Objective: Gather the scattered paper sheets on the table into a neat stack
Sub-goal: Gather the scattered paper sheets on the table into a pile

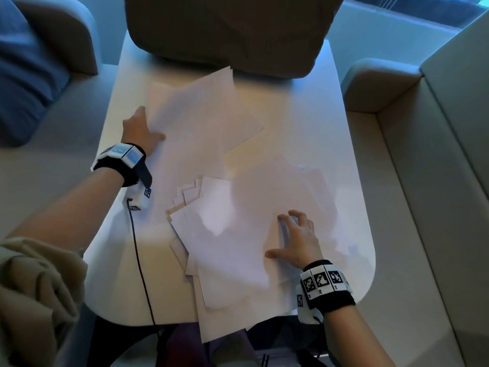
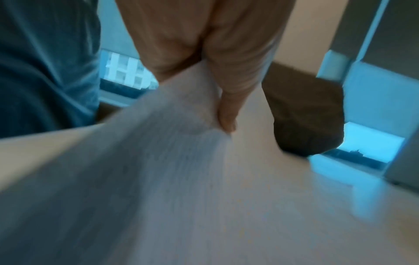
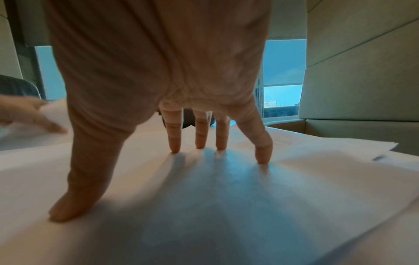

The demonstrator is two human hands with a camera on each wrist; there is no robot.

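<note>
Several white paper sheets lie scattered and overlapping on the white table (image 1: pixel 330 115). My left hand (image 1: pixel 142 127) is at the table's left side and pinches the left edge of a large far sheet (image 1: pixel 206 115). In the left wrist view that sheet (image 2: pixel 158 143) passes between thumb and fingers of the left hand (image 2: pixel 217 100) and is blurred. My right hand (image 1: pixel 293 234) presses spread fingertips down on the near pile of sheets (image 1: pixel 225 247). The right wrist view shows the right hand (image 3: pixel 176 139) with all fingertips touching the top sheet (image 3: pixel 226 206).
A dark cushion or bag (image 1: pixel 232 30) sits on the table's far end. Sofa seats flank the table, with a blue cushion (image 1: pixel 23 75) at left and a beige armrest (image 1: pixel 378 83) at right. Some sheets overhang the front edge (image 1: pixel 222 327). A black cable (image 1: pixel 137 260) trails from the left wrist.
</note>
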